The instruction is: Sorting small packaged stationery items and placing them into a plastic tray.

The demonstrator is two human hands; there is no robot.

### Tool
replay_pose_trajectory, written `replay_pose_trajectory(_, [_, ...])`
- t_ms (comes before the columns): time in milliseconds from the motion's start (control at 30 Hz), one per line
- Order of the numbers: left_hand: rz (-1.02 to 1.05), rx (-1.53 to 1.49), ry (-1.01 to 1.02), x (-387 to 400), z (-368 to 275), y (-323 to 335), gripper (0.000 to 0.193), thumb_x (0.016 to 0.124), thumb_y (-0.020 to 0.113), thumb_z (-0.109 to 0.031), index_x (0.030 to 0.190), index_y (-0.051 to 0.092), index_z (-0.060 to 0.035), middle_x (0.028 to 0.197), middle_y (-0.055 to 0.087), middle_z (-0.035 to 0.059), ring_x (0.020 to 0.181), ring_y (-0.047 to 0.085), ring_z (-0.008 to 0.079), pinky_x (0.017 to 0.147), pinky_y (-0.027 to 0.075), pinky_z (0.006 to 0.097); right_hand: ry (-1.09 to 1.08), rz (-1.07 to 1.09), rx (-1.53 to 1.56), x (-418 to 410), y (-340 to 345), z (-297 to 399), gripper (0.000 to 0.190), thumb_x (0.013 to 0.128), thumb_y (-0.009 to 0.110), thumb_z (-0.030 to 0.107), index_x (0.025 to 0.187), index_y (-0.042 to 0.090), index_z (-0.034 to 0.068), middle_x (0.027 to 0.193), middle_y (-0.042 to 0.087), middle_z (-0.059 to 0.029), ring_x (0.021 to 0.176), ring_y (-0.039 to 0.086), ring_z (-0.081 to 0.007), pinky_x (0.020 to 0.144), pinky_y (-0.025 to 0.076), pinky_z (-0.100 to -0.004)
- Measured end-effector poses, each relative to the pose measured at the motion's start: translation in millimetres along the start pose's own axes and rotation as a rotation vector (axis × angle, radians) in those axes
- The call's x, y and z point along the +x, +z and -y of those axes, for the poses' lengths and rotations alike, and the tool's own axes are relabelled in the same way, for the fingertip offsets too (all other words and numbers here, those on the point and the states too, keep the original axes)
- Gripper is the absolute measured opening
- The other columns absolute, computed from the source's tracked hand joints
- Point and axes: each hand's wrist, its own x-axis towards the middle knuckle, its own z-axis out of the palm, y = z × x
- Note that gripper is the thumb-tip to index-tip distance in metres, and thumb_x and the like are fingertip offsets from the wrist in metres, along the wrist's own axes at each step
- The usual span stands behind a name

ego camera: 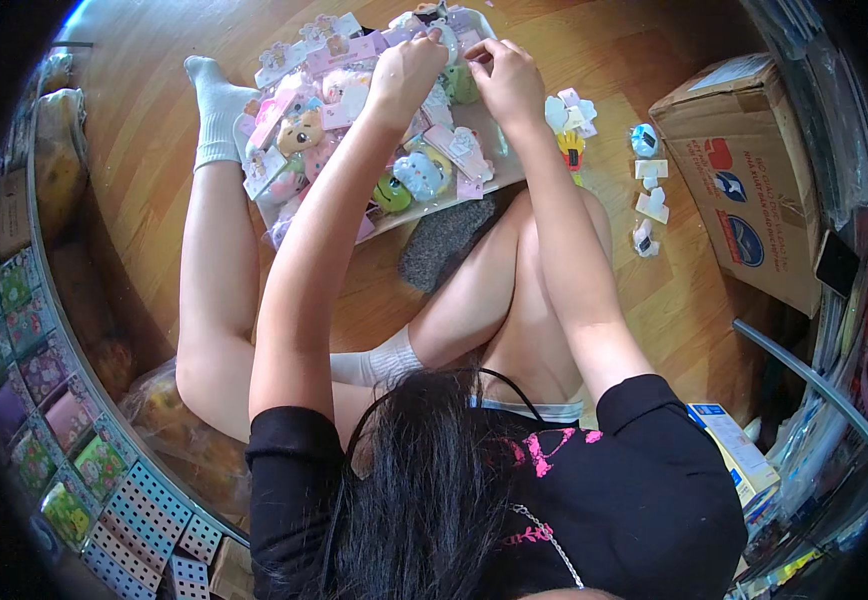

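Observation:
A white tray (505,161) on the wooden floor is heaped with small plush-like toys in clear wrappers with pastel cards. My left hand (413,73) is over its far part, fingers bent at a pale blue wrapped toy (443,37); whether it grips that toy is unclear. My right hand (507,81) is beside it at the tray's right side, near a green toy (461,84), thumb and forefinger close together, and any small item between them cannot be made out. Nearer me in the tray are a blue-and-white animal toy (420,176), a green one-eyed toy (391,193) and a tan animal toy (299,133).
Small wrapped items (644,140) stand in a column on the floor at right, beside a cardboard box (741,180). More small pieces (570,116) lie just right of the tray. A dark phone (837,262) is by the box. Packed shelves (51,375) curve along the left.

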Motion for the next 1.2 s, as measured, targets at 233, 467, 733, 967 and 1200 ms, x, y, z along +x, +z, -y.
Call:
replay_pose_trajectory(233, [0.116, -0.110, 0.000, -2, -3, -13, 0.028, 0.078, 0.054, 0.001, 0.104, 0.061, -0.0034, 0.117, 0.060, 0.0130, 0.086, 0.067, 0.0282, 0.072, 0.057, 0.0352, 0.013, -0.179, 0.108, 5, -41, -5, 0.009, 0.078, 0.066, 0.013, 0.086, 0.069, 0.011, 0.085, 0.066, -0.0084, 0.085, 0.061, -0.0264, 0.075, 0.048, -0.0367])
replay_pose_trajectory(467, [0.138, -0.061, -0.063, -4, -8, -38, 0.024, 0.077, 0.057, 0.000, 0.099, 0.064, -0.0053, 0.123, 0.059, 0.0098, 0.090, 0.068, 0.0212, 0.070, 0.057, 0.0293, 0.164, -0.042, -0.006, -39, -110, -85, 0.025, 0.079, 0.069, 0.014, 0.104, 0.067, 0.009, 0.093, 0.069, -0.0076, 0.084, 0.065, -0.0185, 0.077, 0.050, -0.0314])
replay_pose_trajectory(733, [-0.104, -0.272, -0.135, -28, 0, -53, 0.029, 0.080, 0.056, -0.005, 0.108, 0.063, -0.0085, 0.121, 0.060, 0.0099, 0.089, 0.067, 0.0261, 0.075, 0.056, 0.0363, -0.050, 0.297, -0.410, -68, -68, -102, 0.064, 0.067, 0.075, 0.034, 0.126, 0.052, 0.025, 0.128, 0.053, -0.0055, 0.118, 0.049, -0.0278, 0.095, 0.041, -0.0439])
replay_pose_trajectory(967, [-0.186, -0.445, -0.304, -46, 9, -113, 0.023, 0.088, 0.052, -0.013, 0.106, 0.067, -0.0102, 0.117, 0.062, 0.0105, 0.093, 0.064, 0.0324, 0.081, 0.052, 0.0392, 0.083, 0.034, 0.030, -71, -93, -92, 0.074, 0.063, 0.080, 0.035, 0.127, 0.048, 0.017, 0.122, 0.054, -0.0123, 0.108, 0.054, -0.0308, 0.092, 0.043, -0.0426])
replay_pose_trajectory(1200, [0.030, -1.110, -0.458, -53, -38, -149, 0.033, 0.090, 0.058, -0.026, 0.117, 0.061, -0.0074, 0.112, 0.064, 0.0139, 0.098, 0.064, 0.0210, 0.080, 0.051, 0.0342, 0.347, -0.022, 1.487, -92, -143, -2, 0.048, 0.087, 0.063, 0.025, 0.125, 0.042, 0.004, 0.117, 0.057, -0.0121, 0.108, 0.056, -0.0217, 0.096, 0.044, -0.0402])
